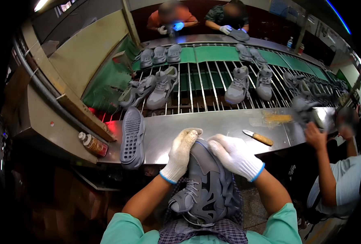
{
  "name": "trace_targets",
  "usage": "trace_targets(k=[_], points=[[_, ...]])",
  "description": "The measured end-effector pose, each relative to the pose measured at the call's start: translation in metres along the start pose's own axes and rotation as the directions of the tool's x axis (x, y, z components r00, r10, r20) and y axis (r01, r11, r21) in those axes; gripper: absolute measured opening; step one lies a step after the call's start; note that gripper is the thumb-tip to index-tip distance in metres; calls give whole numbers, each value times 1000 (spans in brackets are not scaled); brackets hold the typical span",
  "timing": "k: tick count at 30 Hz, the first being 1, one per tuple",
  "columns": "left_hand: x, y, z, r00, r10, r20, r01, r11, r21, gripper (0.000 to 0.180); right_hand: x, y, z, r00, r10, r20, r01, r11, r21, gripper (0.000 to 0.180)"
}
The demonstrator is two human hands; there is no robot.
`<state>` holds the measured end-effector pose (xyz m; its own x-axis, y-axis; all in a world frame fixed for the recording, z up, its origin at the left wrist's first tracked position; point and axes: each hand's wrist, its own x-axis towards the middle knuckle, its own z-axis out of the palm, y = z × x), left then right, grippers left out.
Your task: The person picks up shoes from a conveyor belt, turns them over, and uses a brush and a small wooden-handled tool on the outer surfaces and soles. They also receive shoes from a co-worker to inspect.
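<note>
Left hand: white knit glove with blue cuff edge (181, 156), fingers closed on the left side of the toe end of the work shoe.
Right hand: white knit glove with blue cuff edge (237, 156), fingers bent in at the right side of the same toe end; fingertips partly hidden.
Grip: both hands on the shoe, close together with a narrow gap between.
Work shoe: grey lace-up sneaker with dark side cut-outs (207, 191), toe away from the body, laces facing left, lower end over the dark plaid apron (227, 232).
Toe edge: thin blue line visible between the hands.
Left of hands: loose grey rubber sole with square tread pockets (132, 136), tread up, near end past the front edge of the shiny metal bench (168, 124).
Right of hands: short-bladed knife with tan wooden handle (260, 138), flat on the bench, apart from both hands.
Far left: clear bottle with reddish label (94, 145), tilted.
Beyond bench: rack of parallel metal rods (207, 87) bearing more grey sneakers (237, 85); green strip (213, 53) behind.
Across: two gloved co-workers, one in orange (172, 16), one in dark patterned top (229, 18).
Right side: bare-armed co-worker in pale shirt (345, 179).
</note>
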<state>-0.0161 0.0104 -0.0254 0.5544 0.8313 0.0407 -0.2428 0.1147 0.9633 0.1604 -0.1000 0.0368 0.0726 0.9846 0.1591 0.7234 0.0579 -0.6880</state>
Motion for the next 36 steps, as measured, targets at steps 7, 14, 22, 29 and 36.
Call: trace_targets(k=[7,14,22,29,36], points=[[-30,33,18,988,146,-58,-137,981,136,37,-9,-13,-8,981,-70,180,99,982,-161,41],[-37,37,3,981,103,-162,-95,994,56,46,-72,-20,7,975,125,185,-124,992,-15,61],[-33,49,12,982,118,147,-55,925,-377,53,-23,-43,-4,971,-183,-154,209,962,176,96],[-92,-40,-65,768,-400,500,616,674,-408,75,-73,-20,-37,907,-243,-344,406,724,557,84],[-71,-1,-48,801,-434,413,287,883,372,124,-145,73,74,926,329,185,-99,-261,960,103]])
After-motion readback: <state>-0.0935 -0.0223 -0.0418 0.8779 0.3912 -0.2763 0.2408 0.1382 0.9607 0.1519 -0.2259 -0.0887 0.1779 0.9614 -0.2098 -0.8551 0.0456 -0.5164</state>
